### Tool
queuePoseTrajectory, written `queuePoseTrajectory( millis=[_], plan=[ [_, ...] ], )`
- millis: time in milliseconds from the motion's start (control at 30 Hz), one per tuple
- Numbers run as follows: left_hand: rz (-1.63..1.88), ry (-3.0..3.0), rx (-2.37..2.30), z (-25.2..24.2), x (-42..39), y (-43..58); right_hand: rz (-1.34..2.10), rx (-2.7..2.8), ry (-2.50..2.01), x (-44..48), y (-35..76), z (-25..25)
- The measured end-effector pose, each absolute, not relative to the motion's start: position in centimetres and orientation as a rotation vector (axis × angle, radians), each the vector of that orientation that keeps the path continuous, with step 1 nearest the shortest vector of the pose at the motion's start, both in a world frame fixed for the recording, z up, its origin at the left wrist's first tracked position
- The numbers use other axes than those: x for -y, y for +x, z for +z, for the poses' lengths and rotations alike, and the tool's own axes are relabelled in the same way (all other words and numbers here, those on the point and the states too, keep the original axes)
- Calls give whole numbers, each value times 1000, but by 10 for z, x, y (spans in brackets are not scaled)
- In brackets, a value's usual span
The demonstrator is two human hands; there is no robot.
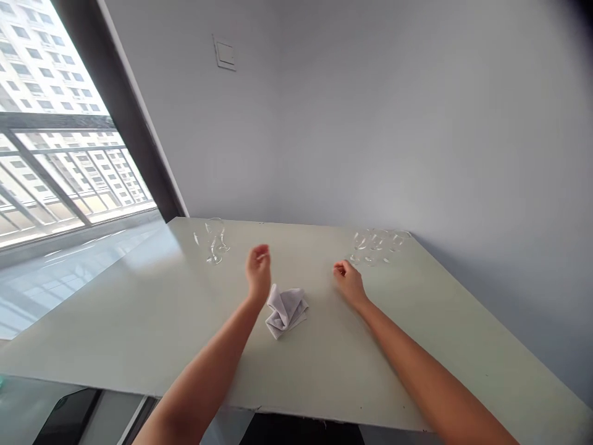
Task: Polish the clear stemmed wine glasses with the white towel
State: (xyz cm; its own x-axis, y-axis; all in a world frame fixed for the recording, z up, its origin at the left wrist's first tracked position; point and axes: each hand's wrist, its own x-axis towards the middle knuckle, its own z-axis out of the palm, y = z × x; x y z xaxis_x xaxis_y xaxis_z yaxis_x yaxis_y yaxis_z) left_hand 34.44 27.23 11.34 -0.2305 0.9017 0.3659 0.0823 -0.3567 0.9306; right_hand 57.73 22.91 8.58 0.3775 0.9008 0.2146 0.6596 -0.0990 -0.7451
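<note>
Looking down across the pale worktop (162, 321), we have a loosely folded, greyish cloth (288, 307) lying between our two forearms. Our left hand (257, 275) is raised just to the left of the cloth, back mostly toward us, its fingers bent inward; we see nothing in them, but cannot tell how far they close. Our right hand (351, 284) is farther from the cloth, its fingers (341, 267) curled loosely toward the thumb, and again we see nothing held, nor can we tell whether they meet fully.

Just beyond the right hand, several clear stemmed glasses (376, 240) stand close together near the far right corner. A smaller group of clear glasses (215, 230) stands at the far left, beyond the left hand. They are too transparent for us to count surely. Behind, we see a plain wall (393, 123) with a switch (226, 54), and a railing (55, 121) outside at left.
</note>
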Motion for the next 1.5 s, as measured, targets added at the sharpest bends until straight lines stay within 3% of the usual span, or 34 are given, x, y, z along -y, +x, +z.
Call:
queuePoseTrajectory(
  millis=[167, 300, 433, 600, 800, 1067, 1233, 1500],
  plan=[
    [2177, 778, -1747, 109, -314, 276, 463, 1899, -1479, -193, 498, 106],
    [2070, 558, -2103, 92, -327, 246, 278, 2181, -1615, -176, 461, 97],
    [1806, 727, -2186, 81, -342, 235, 230, 2211, -1640, -176, 457, 76],
    [1611, 908, -2030, 81, -362, 220, 621, 1945, -1430, -184, 472, 74],
    [1633, 1033, -1866, 87, -360, 216, 935, 1488, -1048, -190, 490, 98],
    [1561, 1297, -1644, 96, -323, 279, 1462, 704, -1202, -204, 508, 95],
    [1366, 1581, -1609, 104, -302, 322, 1349, 794, -1191, -198, 517, 95],
    [1171, 2302, -1544, 72, -272, 350, 912, 638, -1115, -201, 520, 114]
  ],
)
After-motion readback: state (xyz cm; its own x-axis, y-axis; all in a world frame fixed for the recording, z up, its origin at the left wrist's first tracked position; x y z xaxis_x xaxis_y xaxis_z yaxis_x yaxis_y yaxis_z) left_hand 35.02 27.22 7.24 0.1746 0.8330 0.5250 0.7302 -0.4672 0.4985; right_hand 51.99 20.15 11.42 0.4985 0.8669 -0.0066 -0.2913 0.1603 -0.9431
